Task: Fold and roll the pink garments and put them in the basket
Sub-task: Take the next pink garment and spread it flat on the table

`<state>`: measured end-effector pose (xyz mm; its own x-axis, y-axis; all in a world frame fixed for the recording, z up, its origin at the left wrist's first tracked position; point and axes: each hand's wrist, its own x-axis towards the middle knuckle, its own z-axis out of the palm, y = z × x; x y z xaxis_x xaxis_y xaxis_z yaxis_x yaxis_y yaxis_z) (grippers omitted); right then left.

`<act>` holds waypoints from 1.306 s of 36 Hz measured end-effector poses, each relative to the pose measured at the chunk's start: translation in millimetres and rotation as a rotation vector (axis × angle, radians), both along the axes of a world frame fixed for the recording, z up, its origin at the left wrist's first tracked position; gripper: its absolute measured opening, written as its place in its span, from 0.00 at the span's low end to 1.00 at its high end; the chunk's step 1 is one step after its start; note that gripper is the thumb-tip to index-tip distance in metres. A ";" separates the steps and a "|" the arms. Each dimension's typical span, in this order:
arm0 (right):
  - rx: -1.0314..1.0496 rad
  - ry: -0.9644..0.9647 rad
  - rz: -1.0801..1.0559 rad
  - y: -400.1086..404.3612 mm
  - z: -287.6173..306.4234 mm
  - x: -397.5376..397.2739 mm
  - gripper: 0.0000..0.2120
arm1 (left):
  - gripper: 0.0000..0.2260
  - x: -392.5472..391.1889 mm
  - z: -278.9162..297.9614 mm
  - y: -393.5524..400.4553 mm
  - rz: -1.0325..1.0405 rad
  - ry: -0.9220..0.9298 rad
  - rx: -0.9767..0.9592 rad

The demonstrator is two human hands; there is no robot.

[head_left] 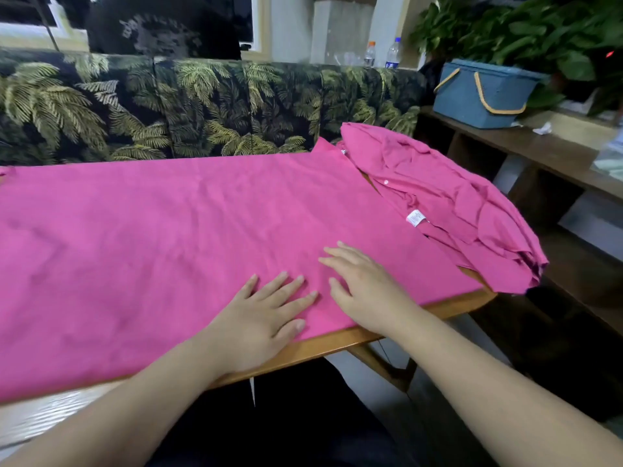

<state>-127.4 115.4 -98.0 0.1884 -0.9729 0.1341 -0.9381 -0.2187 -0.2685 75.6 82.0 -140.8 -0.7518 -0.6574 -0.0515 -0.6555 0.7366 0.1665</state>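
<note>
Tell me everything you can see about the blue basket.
The blue basket is a box-shaped tote of felt-like fabric with two tan-edged loop handles hanging down its front. It stands upright on the dark wooden shelf at the right, below leafy plants. Neither hand touches it; its inside is not visible.

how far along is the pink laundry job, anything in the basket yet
Early stage. Done: one large pink garment lies spread flat on the wooden table. In hand: the left hand and right hand press flat on it near the front edge. Left: rolling it, the crumpled pink buttoned shirt, and loading the blue fabric basket; I cannot see inside it.
</note>
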 end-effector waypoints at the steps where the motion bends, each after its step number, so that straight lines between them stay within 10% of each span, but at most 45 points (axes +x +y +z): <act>1: 0.012 -0.012 0.035 -5.2 -0.3 7.9 0.21 | 0.31 1.6 2.4 6.1 -0.033 -0.009 0.019; 8: 0.188 0.089 0.239 -19.2 -24.8 37.8 0.24 | 0.23 46.2 13.8 16.1 -0.057 0.278 0.386; 20: 0.098 0.057 0.418 -45.3 -12.6 106.8 0.27 | 0.34 121.6 -1.4 32.8 0.048 0.019 0.081; 25: 0.143 0.063 0.436 -66.5 -15.1 136.6 0.25 | 0.18 135.5 13.9 32.7 0.190 0.489 0.464; 28: 0.161 0.133 0.466 -67.4 -25.0 144.3 0.25 | 0.17 161.8 13.9 20.9 0.368 0.561 0.199; 31: 0.176 0.192 0.493 -64.3 -30.1 145.2 0.24 | 0.39 191.0 6.6 13.7 0.495 0.217 0.010; 35: 0.195 0.240 0.538 -58.9 -28.1 144.5 0.25 | 0.36 206.3 -1.1 27.6 0.516 -0.023 -0.005; 43: 0.209 0.261 0.849 -26.4 -23.6 171.7 0.23 | 0.36 227.0 -0.7 54.2 0.500 0.010 0.004; 47: 0.159 0.098 0.897 -29.6 -19.9 180.6 0.21 | 0.35 250.1 1.1 59.1 0.483 0.347 0.043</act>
<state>53.2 85.8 -117.9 0.8857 -0.4621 -0.0454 -0.4547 -0.8434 -0.2860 325.7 141.1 -139.7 -0.3455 -0.9319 0.1100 -0.8166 0.3564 0.4540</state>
